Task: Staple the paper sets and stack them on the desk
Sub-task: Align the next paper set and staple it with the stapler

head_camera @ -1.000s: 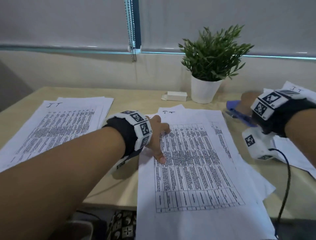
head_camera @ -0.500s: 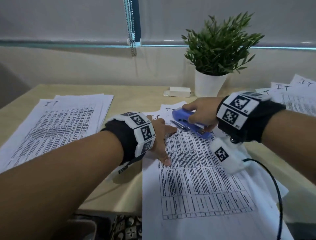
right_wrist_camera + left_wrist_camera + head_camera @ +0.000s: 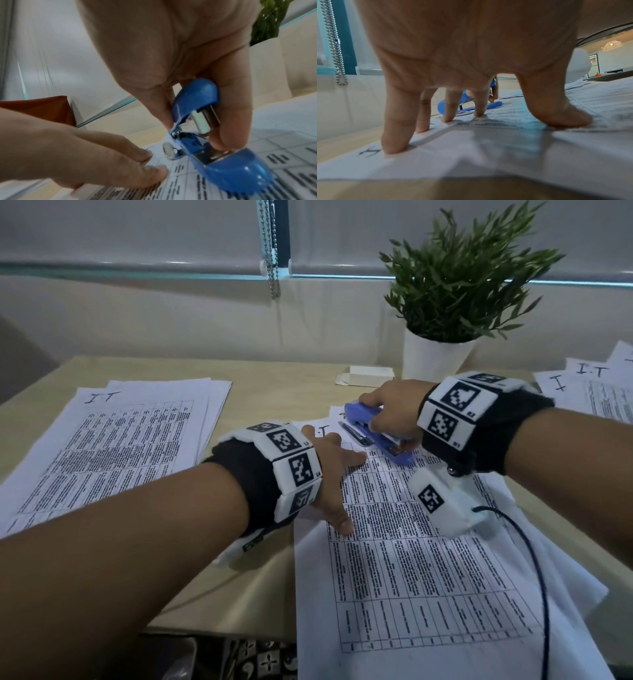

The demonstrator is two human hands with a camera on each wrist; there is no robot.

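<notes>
Bench carries paper set at centre, pinned by left hand, fingers splayed flat. Right hand grips blue stapler over the top-left corner. Stapling step; next, judged: slide corner between the jaws and press. Right-wrist view alone shows the stapler's hinge end.

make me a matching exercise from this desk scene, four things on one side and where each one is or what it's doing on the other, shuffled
Things:
1. blue stapler
2. left hand
3. potted plant
4. small white box

Places or states:
A. at the back of the desk, just left of the white pot
B. held in the right hand at the top of the middle paper set
C. fingers spread, pressing the middle paper set down
D. standing at the far edge of the desk by the wall

Pairs: 1-B, 2-C, 3-D, 4-A
</notes>
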